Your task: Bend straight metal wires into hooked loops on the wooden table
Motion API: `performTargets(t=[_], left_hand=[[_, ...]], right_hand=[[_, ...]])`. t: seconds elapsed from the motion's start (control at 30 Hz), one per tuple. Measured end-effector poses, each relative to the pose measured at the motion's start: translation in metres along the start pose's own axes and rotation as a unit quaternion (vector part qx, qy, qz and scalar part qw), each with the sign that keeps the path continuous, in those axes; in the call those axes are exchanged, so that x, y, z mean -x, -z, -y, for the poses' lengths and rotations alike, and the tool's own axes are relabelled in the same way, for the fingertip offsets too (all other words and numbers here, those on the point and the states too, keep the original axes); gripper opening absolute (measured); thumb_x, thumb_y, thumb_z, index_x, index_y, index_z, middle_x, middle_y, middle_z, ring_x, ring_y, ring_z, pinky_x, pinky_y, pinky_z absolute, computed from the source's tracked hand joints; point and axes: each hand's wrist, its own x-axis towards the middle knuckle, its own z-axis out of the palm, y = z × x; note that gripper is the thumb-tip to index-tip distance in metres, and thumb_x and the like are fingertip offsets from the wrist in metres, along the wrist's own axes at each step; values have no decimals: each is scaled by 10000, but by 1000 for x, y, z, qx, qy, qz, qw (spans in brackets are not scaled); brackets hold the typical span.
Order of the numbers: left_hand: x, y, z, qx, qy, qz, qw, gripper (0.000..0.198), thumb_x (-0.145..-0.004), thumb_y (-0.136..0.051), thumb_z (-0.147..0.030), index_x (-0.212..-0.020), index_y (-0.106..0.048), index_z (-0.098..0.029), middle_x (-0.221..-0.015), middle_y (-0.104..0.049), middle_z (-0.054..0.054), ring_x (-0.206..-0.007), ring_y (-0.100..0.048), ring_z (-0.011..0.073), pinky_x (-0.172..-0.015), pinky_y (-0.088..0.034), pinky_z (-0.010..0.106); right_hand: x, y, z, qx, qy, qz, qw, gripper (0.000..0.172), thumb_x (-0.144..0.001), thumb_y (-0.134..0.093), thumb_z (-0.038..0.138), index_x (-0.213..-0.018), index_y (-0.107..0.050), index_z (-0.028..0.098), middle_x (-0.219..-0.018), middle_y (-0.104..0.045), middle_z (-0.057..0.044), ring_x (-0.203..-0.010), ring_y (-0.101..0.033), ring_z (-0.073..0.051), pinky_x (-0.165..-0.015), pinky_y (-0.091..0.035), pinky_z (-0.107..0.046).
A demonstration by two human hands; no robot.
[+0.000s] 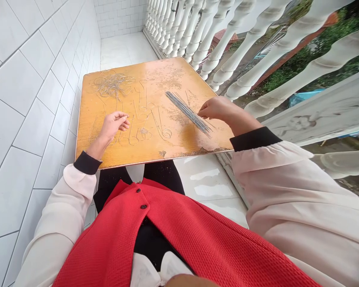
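A worn wooden board (173, 75) lies across my lap as a table. A bundle of straight thin metal wires (185, 109) lies on its right half. My right hand (217, 109) rests on the near end of that bundle, fingers bent and pinched at the wires. My left hand (113, 123) hovers over the left half, fingers curled loosely with nothing visible in them. Below and beside it lie several bent wire loops (146, 129). A tangled heap of wire (112, 83) sits at the far left corner.
A white tiled wall (26, 99) runs close along the left. A white balustrade (227, 36) stands on the right, close to the board's edge. White floor tiles (122, 48) stretch beyond the board.
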Motion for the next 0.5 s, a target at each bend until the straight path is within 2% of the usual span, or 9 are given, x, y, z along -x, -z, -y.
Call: performTargets(t=[0.1, 0.17, 0.23, 0.3, 0.33, 0.4, 0.5], left_hand=[[1, 2, 1, 2, -4, 4, 1000, 204, -957, -590, -47, -812, -681, -158, -658, -711, -18, -541, -659, 59, -532, -483, 166], [3, 2, 0, 8, -5, 5, 1000, 212, -969, -579, -43, -821, -684, -152, -663, -713, -16, -541, -660, 57, -537, -488, 167], [4, -1, -3, 15, -1, 5, 1000, 182, -984, -596, -69, -849, -688, -147, -670, -713, -16, -538, -658, 56, -539, -486, 167], [5, -7, -6, 23, 9, 10, 1000, 115, -995, -641, -134, -890, -687, -147, -682, -713, -17, -540, -657, 56, -540, -477, 166], [6, -11, -8, 27, 12, 14, 999, 92, -997, -664, -173, -911, -684, -148, -695, -714, -15, -548, -658, 56, -545, -475, 166], [8, -18, -13, 35, 12, 22, 999, 106, -1005, -680, -237, -944, -680, -150, -735, -723, -9, -579, -667, 57, -563, -478, 168], [11, -23, -17, 45, -2, 18, 999, 134, -1029, -653, -281, -1001, -692, -156, -818, -748, 5, -652, -688, 56, -601, -483, 165]], right_hand=[[13, 12, -1, 1, -22, -1, 1000, 264, -900, -612, 103, -644, -638, 159, -794, -733, -126, -714, -613, -172, -745, -469, -337], [30, 21, 3, -14, -30, -28, 999, 261, -898, -622, 82, -649, -642, 159, -759, -713, -109, -680, -573, -162, -715, -444, -351], [51, 26, 13, -63, -21, -69, 995, 269, -907, -634, 72, -655, -644, 165, -690, -664, -67, -606, -514, -132, -646, -411, -343], [69, 23, 31, -175, 2, -88, 981, 271, -943, -633, 106, -682, -652, 179, -623, -607, -19, -518, -428, -103, -559, -364, -330], [75, 18, 43, -253, 44, -66, 964, 260, -942, -645, 100, -695, -660, 179, -611, -598, -2, -500, -410, -86, -538, -356, -309], [78, 0, 67, -373, 150, -21, 915, 287, -926, -668, 61, -669, -624, 180, -609, -619, 3, -508, -469, -71, -537, -408, -261], [67, -32, 103, -452, 288, 24, 844, 271, -909, -786, 161, -697, -619, 183, -639, -668, -3, -546, -576, -76, -580, -510, -227]])
